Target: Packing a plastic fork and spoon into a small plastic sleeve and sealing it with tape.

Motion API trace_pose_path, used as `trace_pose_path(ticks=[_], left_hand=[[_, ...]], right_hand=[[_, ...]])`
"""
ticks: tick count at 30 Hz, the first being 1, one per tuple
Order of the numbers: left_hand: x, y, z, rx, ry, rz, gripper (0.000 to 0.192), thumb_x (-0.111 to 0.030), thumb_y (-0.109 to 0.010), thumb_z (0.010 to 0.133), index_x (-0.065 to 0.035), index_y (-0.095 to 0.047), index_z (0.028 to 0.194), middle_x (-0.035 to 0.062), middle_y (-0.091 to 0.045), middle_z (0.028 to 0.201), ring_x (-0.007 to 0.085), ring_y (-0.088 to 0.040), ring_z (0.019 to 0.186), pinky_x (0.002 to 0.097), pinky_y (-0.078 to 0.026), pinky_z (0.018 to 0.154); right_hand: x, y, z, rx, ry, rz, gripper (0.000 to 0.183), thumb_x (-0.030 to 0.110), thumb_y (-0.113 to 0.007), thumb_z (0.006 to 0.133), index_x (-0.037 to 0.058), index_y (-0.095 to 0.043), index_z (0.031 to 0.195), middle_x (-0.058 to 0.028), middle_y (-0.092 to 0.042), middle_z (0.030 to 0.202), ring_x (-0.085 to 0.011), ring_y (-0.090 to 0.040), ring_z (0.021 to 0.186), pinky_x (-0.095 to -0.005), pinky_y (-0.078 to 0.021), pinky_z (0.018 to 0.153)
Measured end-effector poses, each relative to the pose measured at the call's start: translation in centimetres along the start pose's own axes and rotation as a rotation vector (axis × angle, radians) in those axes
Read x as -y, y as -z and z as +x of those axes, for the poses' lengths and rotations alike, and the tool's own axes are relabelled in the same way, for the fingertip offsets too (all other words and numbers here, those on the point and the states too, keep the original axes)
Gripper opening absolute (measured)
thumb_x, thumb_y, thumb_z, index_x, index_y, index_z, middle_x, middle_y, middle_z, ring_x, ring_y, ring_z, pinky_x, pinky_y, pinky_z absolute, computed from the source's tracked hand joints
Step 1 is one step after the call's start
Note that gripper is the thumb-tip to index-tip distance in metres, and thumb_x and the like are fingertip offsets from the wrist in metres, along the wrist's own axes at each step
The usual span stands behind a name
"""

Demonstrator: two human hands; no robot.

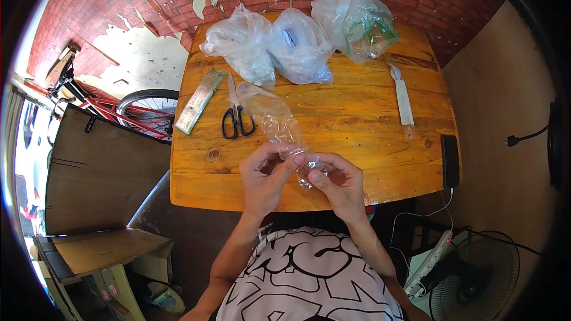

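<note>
In front of my body, a long clear plastic wrapper [281, 122] stretches over the wooden table from near the scissors to my fingers. My left hand [265, 174] pinches it between thumb and fingers. My right hand [341, 180] grips its crumpled near end [305, 180] close beside the left. Something pale and rounded shows at the wrapper's far end; I cannot tell what it is. Scissors [234, 106] with dark blue handles lie just left of the wrapper, blades pointing away from me. Farther left lies a flat, narrow packet [200, 101] with printing on it.
Three stuffed clear plastic bags [301, 49] line the back of the table [357, 142]. At right lie a wrapped white spoon with a paper napkin [403, 102] and a dark phone [450, 160] on a white cable. A power strip [432, 254] and fan [475, 276] stand below right.
</note>
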State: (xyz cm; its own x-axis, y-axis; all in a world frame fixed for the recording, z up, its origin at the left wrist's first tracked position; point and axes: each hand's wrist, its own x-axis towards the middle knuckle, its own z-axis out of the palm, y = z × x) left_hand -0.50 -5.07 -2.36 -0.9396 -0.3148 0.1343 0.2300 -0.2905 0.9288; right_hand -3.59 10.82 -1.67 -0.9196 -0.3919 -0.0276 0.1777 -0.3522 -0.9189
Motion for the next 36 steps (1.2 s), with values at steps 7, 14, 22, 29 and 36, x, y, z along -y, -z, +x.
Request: trace_pose_path(ticks=[7,14,22,29,36], left_hand=[[-0.8,-0.3,-0.2,0.013,-0.002,-0.053,0.017,-0.002,-0.074,0.095,0.0038,-0.068,0.110,0.0115,-0.073,0.106,0.0133,-0.068,0.094,0.0289,-0.055,0.086],[-1.3,0.2,0.5,0.063,-0.006,0.019,0.022,-0.009,-0.067,0.100,0.0037,-0.064,0.118,0.0140,-0.072,0.109,0.0196,-0.070,0.099,0.0346,-0.056,0.090],[-3.2,1.3,2.9,0.160,0.008,-0.285,0.034,-0.018,-0.057,0.107,0.0057,-0.058,0.132,0.0183,-0.071,0.112,0.0271,-0.071,0.106,0.0401,-0.057,0.094],[-3.8,2.5,4.5,0.073,-0.061,-0.435,0.019,-0.014,-0.060,0.105,-0.0005,-0.063,0.118,0.0109,-0.070,0.100,0.0205,-0.070,0.092,0.0360,-0.058,0.085],[-4.9,6.0,8.1,-0.042,-0.115,-0.416,0.009,-0.009,-0.064,0.103,-0.0032,-0.062,0.109,0.0057,-0.068,0.094,0.0126,-0.059,0.074,0.0284,-0.048,0.067]], right_hand=[[-0.7,0.9,0.7,0.021,0.037,-0.101,0.014,0.007,-0.071,0.099,-0.0045,-0.073,0.106,-0.0067,-0.074,0.091,-0.0115,-0.068,0.087,-0.0282,-0.0544,0.082],[0.0,-0.4,0.5,-0.003,0.000,-0.023,0.012,0.004,-0.073,0.097,-0.0035,-0.074,0.105,-0.0071,-0.074,0.094,-0.0110,-0.066,0.087,-0.0285,-0.0531,0.081],[-1.7,0.4,0.2,0.056,0.063,-0.178,0.014,-0.001,-0.075,0.093,-0.0043,-0.074,0.106,-0.0081,-0.074,0.097,-0.0110,-0.067,0.090,-0.0258,-0.0528,0.083],[-1.5,-0.8,0.0,0.062,-0.105,-0.152,0.016,0.005,-0.074,0.096,-0.0041,-0.075,0.110,-0.0074,-0.075,0.099,-0.0106,-0.067,0.090,-0.0245,-0.0534,0.083],[-0.5,1.5,2.5,0.156,-0.071,-0.430,0.018,0.010,-0.077,0.094,0.0004,-0.077,0.109,-0.0066,-0.076,0.099,-0.0098,-0.067,0.089,-0.0251,-0.0530,0.081]])
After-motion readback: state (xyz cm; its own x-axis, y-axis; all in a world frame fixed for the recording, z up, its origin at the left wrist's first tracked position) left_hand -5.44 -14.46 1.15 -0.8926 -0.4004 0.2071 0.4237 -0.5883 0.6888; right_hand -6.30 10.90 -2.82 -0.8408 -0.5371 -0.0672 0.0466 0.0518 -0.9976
